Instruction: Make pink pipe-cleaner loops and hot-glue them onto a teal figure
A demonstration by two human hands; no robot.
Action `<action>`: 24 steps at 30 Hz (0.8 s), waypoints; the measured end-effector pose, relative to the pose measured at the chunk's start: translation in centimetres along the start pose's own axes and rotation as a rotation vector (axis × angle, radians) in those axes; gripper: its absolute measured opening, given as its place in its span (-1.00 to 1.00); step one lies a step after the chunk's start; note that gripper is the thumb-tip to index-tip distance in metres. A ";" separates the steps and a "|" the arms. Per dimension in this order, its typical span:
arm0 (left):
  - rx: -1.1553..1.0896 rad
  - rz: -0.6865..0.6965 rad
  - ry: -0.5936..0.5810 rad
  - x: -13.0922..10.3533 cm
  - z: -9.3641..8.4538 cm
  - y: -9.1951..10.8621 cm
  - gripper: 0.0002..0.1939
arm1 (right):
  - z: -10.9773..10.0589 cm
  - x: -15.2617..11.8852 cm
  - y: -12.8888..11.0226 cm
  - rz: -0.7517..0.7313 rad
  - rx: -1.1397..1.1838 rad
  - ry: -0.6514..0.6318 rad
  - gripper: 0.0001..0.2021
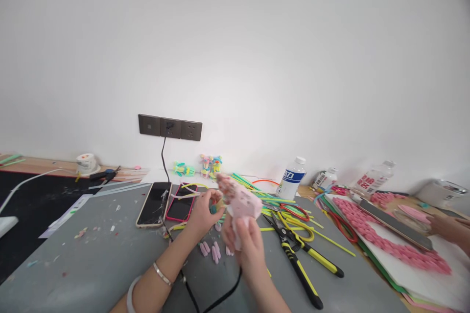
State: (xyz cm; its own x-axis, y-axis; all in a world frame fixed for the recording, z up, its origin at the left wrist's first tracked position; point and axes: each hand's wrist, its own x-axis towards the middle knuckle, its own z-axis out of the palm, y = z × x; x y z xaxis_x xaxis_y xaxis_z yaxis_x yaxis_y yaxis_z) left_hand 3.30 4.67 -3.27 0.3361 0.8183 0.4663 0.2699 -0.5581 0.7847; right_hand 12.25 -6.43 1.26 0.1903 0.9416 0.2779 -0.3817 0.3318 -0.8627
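My right hand [246,237] is wrapped round a pink hot glue gun [244,200], whose black cord trails down over the grey mat. The gun's front end is blurred and points up and left. Close beside it, my left hand [205,212] is closed with fingertips pinched on a small yellow and teal piece [219,205]; its shape is partly hidden. Small lilac twisted pieces [215,252] lie on the mat below the hands. Yellow-handled pliers [299,254] lie spread to the right, near yellow-handled scissors [303,230].
Green and yellow strips [257,188] spread behind the hands. Two phones [154,205] lie at left. Small colourful figures [211,165] stand by the wall near a bottle [291,178]. At right, another person's hand [446,227] is beside pink braided material [389,237].
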 end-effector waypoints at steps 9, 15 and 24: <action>0.095 0.080 -0.068 0.0 -0.1 0.7 -0.82 | -7.8 -2.9 -0.9 0.072 -0.098 0.217 -0.54; 0.130 0.126 -0.069 -0.1 0.1 0.7 -0.84 | -8.4 -3.6 0.0 0.206 -0.132 0.168 -0.50; 0.171 0.171 -0.058 -0.2 0.1 0.9 -0.81 | -8.7 -3.5 1.3 0.215 -0.142 0.139 -0.50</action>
State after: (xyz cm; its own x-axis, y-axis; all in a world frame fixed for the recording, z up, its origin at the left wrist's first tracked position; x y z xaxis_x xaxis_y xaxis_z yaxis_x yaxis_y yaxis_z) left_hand 3.62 4.00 -2.65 0.4401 0.7035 0.5580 0.3514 -0.7069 0.6139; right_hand 19.00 -9.81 -4.51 0.2444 0.9692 0.0298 -0.2985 0.1045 -0.9487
